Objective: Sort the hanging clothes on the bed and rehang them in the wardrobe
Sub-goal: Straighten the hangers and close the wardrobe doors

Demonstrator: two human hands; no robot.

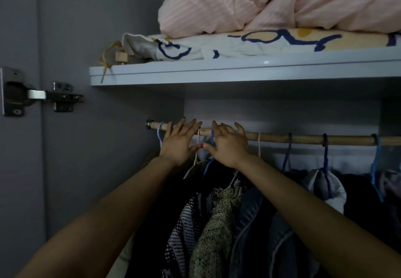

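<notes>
Both my hands reach up to the wooden wardrobe rail (pixel 303 138). My left hand (pixel 179 142) lies flat over the rail with straight fingers, beside a cream hanger hook (pixel 198 139). My right hand (pixel 229 144) rests on the rail with spread fingers over a blue hanger hook (pixel 212 136). My thumbs nearly meet below the rail. Under them hang a dark mesh garment (pixel 184 230), a green knitted garment (pixel 217 223) and a denim jacket (pixel 260 234). More hangers sit along the rail to the right, holding dark clothes (pixel 358 191).
A white shelf (pixel 217 72) runs just above the rail, loaded with a pink striped duvet (pixel 271 2) and a patterned pillow (pixel 238 43). The wardrobe side wall with a metal door hinge (pixel 41 95) is at the left. A light blue hanger hook (pixel 160 133) sits at the rail's left end.
</notes>
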